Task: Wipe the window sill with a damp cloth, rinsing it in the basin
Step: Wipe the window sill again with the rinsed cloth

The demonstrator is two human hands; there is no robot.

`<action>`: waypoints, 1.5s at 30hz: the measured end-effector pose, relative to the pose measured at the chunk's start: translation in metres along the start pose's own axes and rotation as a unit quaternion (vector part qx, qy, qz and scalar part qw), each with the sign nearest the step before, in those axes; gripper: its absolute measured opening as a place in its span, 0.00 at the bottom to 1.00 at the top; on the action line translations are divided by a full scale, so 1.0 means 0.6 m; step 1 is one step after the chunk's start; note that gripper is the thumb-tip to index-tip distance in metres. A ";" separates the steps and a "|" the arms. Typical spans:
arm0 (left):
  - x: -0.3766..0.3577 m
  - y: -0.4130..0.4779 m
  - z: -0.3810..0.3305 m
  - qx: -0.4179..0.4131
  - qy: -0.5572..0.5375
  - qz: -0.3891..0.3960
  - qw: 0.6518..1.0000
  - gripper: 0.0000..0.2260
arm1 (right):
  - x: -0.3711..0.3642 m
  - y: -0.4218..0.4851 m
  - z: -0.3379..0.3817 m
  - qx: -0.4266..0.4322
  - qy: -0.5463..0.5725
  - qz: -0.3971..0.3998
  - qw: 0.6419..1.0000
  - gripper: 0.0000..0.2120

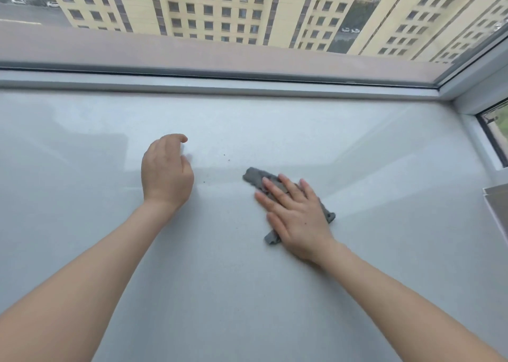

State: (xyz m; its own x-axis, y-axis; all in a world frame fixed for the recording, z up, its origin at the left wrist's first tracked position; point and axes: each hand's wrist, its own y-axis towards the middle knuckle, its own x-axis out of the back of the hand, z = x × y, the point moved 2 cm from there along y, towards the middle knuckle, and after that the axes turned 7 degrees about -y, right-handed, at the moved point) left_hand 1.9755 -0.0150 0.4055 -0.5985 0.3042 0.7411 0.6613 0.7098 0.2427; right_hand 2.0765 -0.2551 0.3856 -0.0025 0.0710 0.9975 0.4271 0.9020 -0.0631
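Note:
A wide, pale grey window sill [247, 293] fills the view. A small grey cloth [254, 176] lies flat on it right of centre. My right hand [295, 213] presses flat on the cloth with fingers spread, covering most of it; the cloth's far end and two near corners stick out. My left hand [166, 173] rests on the sill to the left, fingers curled under, holding nothing that I can see. A few dark specks [226, 158] lie on the sill between the hands. No basin is in view.
The window frame [247, 85] runs along the sill's far edge, with glass above it looking onto yellow apartment blocks. A side window [494, 133] closes the right end. A grey flat object's corner [499, 207] shows at the right edge.

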 end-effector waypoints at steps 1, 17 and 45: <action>-0.007 0.001 0.004 -0.013 0.000 0.014 1.000 0.17 | 0.001 0.005 -0.050 -0.052 -0.007 0.003 0.999 0.23; 0.010 0.007 0.036 0.213 -0.493 -0.065 0.841 0.17 | 0.027 0.190 0.140 0.152 0.081 0.016 0.985 0.29; -0.051 0.071 -0.070 0.150 -0.282 -0.031 0.947 0.18 | 0.121 0.067 -0.180 -0.366 0.213 -0.139 0.895 0.14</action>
State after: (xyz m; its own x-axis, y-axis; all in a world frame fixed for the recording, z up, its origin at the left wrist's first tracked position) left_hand 2.0408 -0.0206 0.4196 -0.8345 0.4869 0.2579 0.5092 0.8603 0.0238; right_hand 2.1913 -0.2595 0.4588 0.0777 -0.4227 0.9029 0.9418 0.3283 0.0726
